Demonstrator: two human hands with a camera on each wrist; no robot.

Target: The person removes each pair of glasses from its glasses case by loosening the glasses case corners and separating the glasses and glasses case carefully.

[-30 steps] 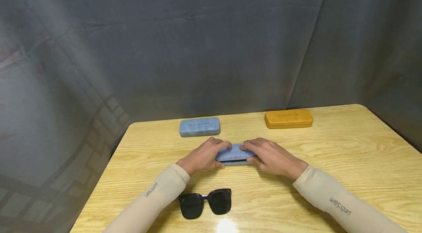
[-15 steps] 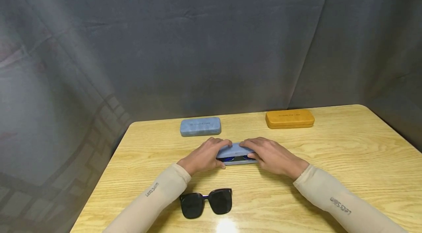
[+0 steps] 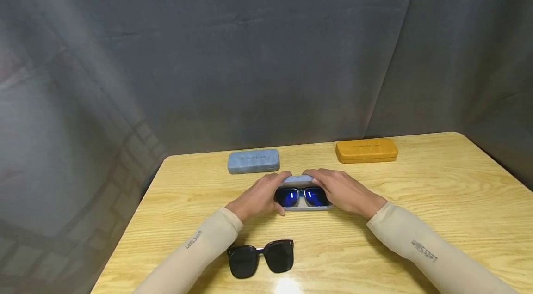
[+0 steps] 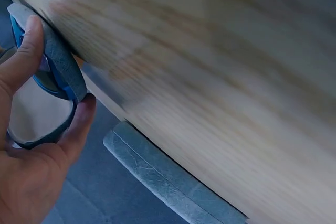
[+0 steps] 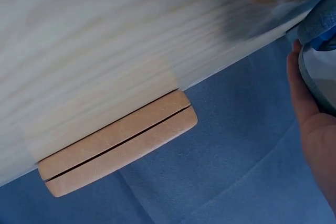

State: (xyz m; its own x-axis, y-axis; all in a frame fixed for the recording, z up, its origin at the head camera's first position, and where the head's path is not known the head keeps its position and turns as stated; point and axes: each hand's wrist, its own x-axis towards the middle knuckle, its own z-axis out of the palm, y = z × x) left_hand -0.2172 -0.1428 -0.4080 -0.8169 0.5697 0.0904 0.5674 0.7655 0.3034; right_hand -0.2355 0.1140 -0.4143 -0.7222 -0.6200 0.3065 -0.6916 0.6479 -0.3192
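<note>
In the head view, a light blue glasses case (image 3: 307, 208) lies on the table with its lid (image 3: 296, 178) raised. Inside are dark-framed sunglasses (image 3: 316, 197) with shiny blue lenses. My left hand (image 3: 256, 198) grips the case's left end, thumb at the front of the base and fingers on the lid; the left wrist view also shows this hold on the case (image 4: 62, 61). My right hand (image 3: 345, 192) holds the lid at the right end and covers that corner. Only part of the right hand (image 5: 317, 135) shows in the right wrist view.
Black sunglasses (image 3: 279, 257) lie nearer the front, close to my left sleeve. A closed blue case (image 3: 253, 161) sits at the back left of the table (image 3: 437, 183). A closed orange case (image 3: 366, 151) stands at the back right. Grey cloth (image 3: 266, 53) hangs behind.
The lid of the middle case has swung up and back from a narrow gap, with my fingers on it. The blue-lensed sunglasses inside have come into sight.
</note>
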